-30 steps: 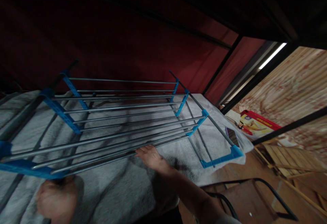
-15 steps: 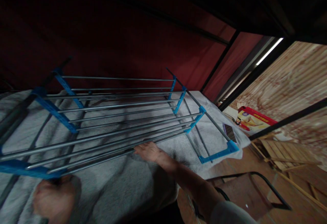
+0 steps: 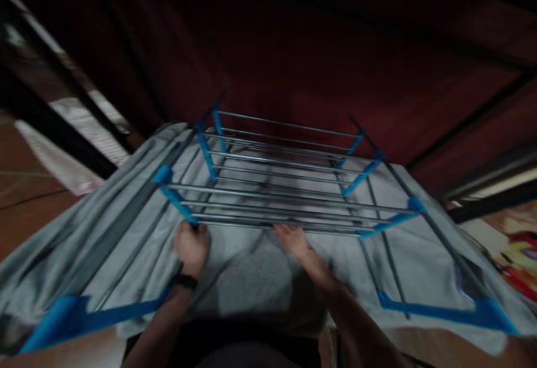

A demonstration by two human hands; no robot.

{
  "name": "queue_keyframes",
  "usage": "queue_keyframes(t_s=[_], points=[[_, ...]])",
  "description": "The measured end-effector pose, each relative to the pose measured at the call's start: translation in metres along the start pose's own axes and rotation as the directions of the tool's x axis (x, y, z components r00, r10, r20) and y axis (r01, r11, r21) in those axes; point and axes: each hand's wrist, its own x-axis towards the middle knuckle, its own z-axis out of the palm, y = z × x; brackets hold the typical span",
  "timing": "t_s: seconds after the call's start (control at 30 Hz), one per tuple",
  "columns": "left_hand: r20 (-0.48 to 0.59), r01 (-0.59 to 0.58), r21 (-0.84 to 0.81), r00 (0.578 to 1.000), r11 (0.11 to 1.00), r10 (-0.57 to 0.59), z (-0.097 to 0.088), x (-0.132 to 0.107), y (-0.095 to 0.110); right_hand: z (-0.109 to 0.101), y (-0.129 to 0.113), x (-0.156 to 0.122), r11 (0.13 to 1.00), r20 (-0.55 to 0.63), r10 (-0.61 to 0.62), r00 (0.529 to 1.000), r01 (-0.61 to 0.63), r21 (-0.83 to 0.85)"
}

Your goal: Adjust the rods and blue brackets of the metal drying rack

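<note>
A shoe rack of grey metal rods and blue plastic brackets [image 3: 396, 223] lies across a grey blanket [image 3: 255, 278]. My left hand [image 3: 191, 248], with a dark band on its wrist, is closed at the lower end of the near left bracket [image 3: 178, 203]. My right hand [image 3: 293, 239] has its fingers over the lowest near rod [image 3: 235, 223], right of the rack's middle; its thumb is hidden. Blue corner pieces [image 3: 453, 315] end the long side poles near me on both sides.
A dark red curtain [image 3: 293, 66] hangs behind the rack. Dark frame poles [image 3: 54, 127] stand at the left. A phone [image 3: 465, 281] lies under the right side pole, and a red and yellow package [image 3: 526, 259] is at the right edge.
My view has turned left, so the rack's whole left side now shows and everything sits further right. Both hands remain at about the same places on the rack.
</note>
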Motion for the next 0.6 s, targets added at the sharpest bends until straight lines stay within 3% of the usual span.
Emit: queue_keyframes(t_s=[0.17, 0.33, 0.6], points=[[-0.017, 0.057, 0.041, 0.998, 0.998, -0.057, 0.001, -0.003, 0.007, 0.015, 0.007, -0.001, 0.999, -0.118, -0.045, 0.992, 0.047, 0.013], [-0.031, 0.041, 0.004, 0.999, 0.999, -0.040, 0.006, -0.006, 0.004, 0.022, 0.009, -0.004, 0.996, -0.224, -0.047, 0.973, 0.063, 0.066], [-0.029, 0.029, 0.024, 0.999, 0.999, -0.028, 0.006, -0.006, 0.005, 0.021, 0.011, -0.004, 0.993, -0.208, -0.082, 0.975, 0.098, 0.070]])
